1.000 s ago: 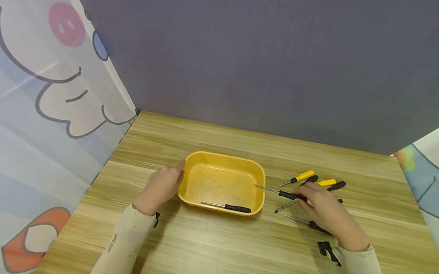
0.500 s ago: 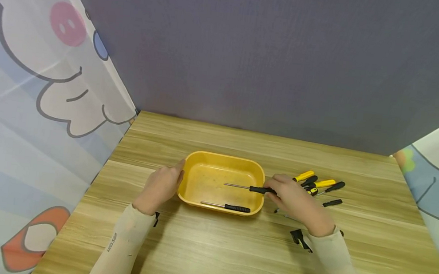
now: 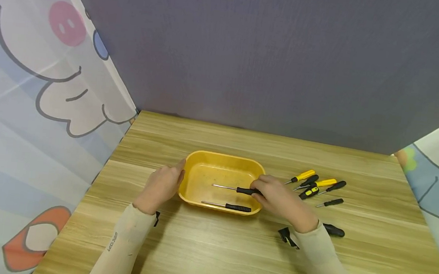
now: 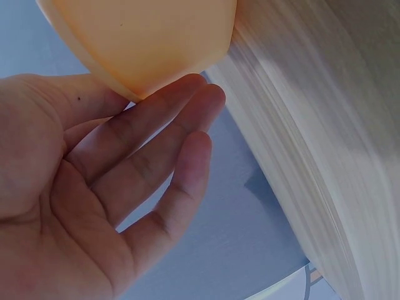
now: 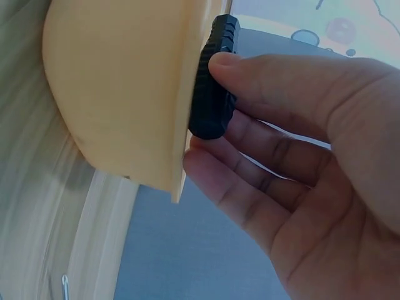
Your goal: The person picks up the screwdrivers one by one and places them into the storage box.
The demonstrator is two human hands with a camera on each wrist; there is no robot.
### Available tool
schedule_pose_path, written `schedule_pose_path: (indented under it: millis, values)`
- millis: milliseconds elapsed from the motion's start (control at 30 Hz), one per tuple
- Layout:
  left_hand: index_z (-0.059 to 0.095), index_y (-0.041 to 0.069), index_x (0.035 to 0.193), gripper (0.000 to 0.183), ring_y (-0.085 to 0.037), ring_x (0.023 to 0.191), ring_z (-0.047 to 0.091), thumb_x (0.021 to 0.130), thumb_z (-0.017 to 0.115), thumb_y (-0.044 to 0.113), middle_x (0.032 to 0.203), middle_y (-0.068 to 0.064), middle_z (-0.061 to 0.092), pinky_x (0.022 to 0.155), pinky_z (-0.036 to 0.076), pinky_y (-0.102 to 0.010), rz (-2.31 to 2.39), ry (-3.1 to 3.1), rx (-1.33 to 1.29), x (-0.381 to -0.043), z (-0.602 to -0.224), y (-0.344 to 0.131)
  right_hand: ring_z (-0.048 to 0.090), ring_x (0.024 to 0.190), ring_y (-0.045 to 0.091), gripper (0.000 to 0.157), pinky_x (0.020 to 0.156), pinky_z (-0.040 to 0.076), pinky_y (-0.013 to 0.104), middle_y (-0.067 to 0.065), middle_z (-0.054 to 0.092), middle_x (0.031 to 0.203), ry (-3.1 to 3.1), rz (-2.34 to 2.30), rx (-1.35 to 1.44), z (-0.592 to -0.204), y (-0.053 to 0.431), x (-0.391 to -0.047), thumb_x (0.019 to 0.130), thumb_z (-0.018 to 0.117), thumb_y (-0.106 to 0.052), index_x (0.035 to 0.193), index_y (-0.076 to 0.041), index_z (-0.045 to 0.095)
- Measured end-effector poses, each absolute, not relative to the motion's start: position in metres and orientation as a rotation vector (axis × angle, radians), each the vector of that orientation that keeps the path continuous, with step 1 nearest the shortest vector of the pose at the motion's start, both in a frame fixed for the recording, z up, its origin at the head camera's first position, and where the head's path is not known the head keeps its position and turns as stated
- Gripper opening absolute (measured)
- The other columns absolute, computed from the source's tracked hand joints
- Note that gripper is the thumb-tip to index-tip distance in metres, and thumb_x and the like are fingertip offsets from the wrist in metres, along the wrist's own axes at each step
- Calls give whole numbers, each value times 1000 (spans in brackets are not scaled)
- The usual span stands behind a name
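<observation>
A yellow plastic tub stands on the wooden table. My left hand holds its left end; the left wrist view has the thumb at the rim and the fingers against the outer wall. My right hand pinches the ribbed black handle of a screwdriver over the tub's right rim, with the thin metal shaft pointing left across the inside. Seen from the right wrist, the handle lies between thumb and fingers, close beside the rim. A second black-handled screwdriver lies inside along the near wall.
Right of the tub lie several screwdrivers with yellow or black handles, among them a yellow one, a small black one and a black-and-yellow one. Another black handle shows behind the right forearm. A grey panel rises behind the table.
My right hand has moved left with the screwdriver, from among the tools on the right to the tub's right end. My left hand has stayed on the tub.
</observation>
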State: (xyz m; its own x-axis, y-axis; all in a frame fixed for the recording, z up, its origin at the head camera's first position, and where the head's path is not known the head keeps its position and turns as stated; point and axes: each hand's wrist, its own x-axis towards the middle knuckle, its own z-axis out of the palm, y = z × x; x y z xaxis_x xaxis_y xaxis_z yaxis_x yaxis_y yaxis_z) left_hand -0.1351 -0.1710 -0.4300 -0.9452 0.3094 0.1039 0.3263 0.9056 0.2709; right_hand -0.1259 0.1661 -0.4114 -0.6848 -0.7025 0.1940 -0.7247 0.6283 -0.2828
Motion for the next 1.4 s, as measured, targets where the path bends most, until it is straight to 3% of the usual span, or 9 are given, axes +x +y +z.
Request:
schedule_pose_path:
  millis: [733,1400]
  values:
    - [53,-4,141,40,-14,41,37,104,55,12,52,0,43,37,31,-28,-452,-3048,-492,-133,-426,-173,46,67,10,12,58,44,25,-1,52,80,-2874,404,1261,-418,140,-130,88,75,-4,85,-9,64]
    - [54,-5,140,40,-12,41,36,104,55,11,51,1,42,37,31,-26,-445,-3025,-516,-134,-430,-174,53,69,11,9,60,48,25,-1,55,80,-2840,433,1273,-432,135,-131,92,73,-8,86,-8,66]
